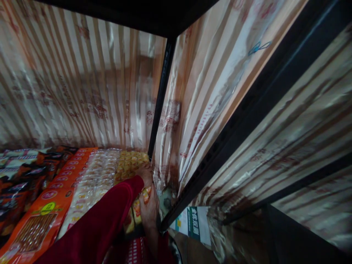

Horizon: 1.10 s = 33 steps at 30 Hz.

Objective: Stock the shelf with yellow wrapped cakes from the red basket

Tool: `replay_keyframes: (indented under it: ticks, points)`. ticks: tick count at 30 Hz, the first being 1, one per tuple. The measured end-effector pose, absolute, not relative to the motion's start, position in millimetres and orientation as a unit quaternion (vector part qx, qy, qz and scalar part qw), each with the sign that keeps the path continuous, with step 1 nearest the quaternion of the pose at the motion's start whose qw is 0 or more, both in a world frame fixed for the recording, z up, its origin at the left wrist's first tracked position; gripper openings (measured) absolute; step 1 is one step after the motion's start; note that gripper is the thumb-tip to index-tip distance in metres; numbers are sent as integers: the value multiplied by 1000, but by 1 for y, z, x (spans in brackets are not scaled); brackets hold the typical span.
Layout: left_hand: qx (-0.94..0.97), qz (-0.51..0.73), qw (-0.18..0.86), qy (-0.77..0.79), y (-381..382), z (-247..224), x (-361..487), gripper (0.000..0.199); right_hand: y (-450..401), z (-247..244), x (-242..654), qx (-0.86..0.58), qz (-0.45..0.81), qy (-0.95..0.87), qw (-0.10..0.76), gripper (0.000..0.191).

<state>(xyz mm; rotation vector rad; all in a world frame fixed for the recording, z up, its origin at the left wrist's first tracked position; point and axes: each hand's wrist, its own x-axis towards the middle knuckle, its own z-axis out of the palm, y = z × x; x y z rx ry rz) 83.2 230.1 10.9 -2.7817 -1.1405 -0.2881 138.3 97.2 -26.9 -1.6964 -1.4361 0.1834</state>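
Both hands reach into the right end of a shelf of packaged snacks, beside a black metal post. My left hand [145,173], at the end of a long red sleeve, lies over the yellow packs [128,165] near the back corner; its fingers are mostly hidden. Lower down, my right hand [150,211] is curled round a small yellow and orange pack [145,195]. More yellow packs [136,212] lie in a row just left of the right hand.
To the left are clear wrapped packs [100,168], orange bags [52,205] and dark packets [20,190]. Black posts [161,99] and a slanting black beam [247,110] frame the shelf. Striped plastic sheeting [110,80] hangs behind. A green and white carton [194,223] sits below right.
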Motion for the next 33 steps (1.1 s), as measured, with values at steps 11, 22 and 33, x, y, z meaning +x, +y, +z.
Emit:
replay_keyframes:
  ticks: [11,22,33]
  points:
    - [-913,-96,61,-391,223,26,82,26,99,-34,139,-682,68,-578,442,57]
    - [-916,-86,42,-389,211,38,79,33,99,-30,139,-680,77,-582,440,60]
    - [-837,-63,0,-543,167,56,27,57,100,-28,139,-671,75,-597,433,63]
